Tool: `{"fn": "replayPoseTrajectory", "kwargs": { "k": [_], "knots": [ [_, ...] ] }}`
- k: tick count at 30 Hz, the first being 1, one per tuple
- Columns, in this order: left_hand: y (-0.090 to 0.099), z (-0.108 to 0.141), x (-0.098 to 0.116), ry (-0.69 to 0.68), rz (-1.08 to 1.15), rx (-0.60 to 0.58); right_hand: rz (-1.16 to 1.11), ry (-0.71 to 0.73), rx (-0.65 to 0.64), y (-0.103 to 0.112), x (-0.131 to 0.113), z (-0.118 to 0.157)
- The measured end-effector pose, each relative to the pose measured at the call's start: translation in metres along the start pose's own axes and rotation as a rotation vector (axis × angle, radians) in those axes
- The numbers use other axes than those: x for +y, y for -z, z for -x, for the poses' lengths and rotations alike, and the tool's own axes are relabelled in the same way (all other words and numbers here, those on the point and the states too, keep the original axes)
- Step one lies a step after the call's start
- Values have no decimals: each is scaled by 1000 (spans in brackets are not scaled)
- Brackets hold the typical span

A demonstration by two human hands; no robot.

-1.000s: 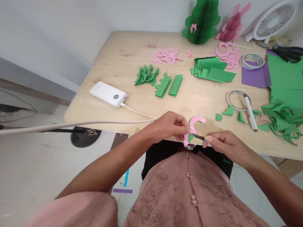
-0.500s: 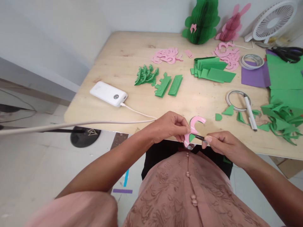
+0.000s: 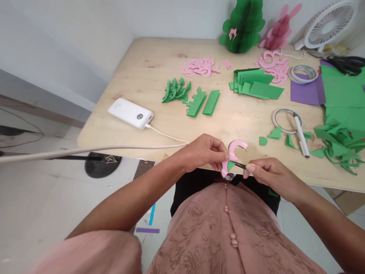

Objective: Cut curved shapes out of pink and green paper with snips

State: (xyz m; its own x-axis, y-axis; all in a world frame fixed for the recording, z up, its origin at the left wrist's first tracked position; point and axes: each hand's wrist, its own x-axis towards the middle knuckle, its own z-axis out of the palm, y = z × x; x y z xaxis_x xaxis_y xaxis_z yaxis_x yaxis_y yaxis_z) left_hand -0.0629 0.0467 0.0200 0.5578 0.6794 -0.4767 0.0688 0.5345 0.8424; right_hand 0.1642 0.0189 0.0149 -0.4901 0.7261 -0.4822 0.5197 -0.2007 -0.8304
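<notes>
My left hand point(image 3: 209, 152) pinches a curved pink paper cutout point(image 3: 237, 146) at the table's front edge. Green paper point(image 3: 231, 165) shows behind and beside the pink shape, and pale strips, perhaps tape, lie across it. In my right hand point(image 3: 264, 173) is a slim black tool point(image 3: 238, 164), gripped between thumb and fingers, its tip against the cutout near my left fingertips. Whether the tool is tweezers or a blade is too small to tell.
Folded green pieces point(image 3: 196, 104), pink cutouts point(image 3: 201, 67) and a white power bank point(image 3: 131, 113) lie on the table point(image 3: 137, 76). Tape rolls point(image 3: 303, 74), a white marker point(image 3: 301, 137), green scraps point(image 3: 342, 146) and black-handled scissors point(image 3: 346, 65) are rightward. A fan point(image 3: 330, 24) stands behind.
Almost nothing differs. Both hands keep their places, and the cutout and black tool have shifted only very slightly.
</notes>
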Motion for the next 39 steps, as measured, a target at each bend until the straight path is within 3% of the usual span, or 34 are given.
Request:
{"fn": "replayPoseTrajectory", "kwargs": {
  "k": [39],
  "knots": [
    [2, -2, -1, 9, 1, -21, -95, -13, -26, -1, 8, -2]
  ]
}}
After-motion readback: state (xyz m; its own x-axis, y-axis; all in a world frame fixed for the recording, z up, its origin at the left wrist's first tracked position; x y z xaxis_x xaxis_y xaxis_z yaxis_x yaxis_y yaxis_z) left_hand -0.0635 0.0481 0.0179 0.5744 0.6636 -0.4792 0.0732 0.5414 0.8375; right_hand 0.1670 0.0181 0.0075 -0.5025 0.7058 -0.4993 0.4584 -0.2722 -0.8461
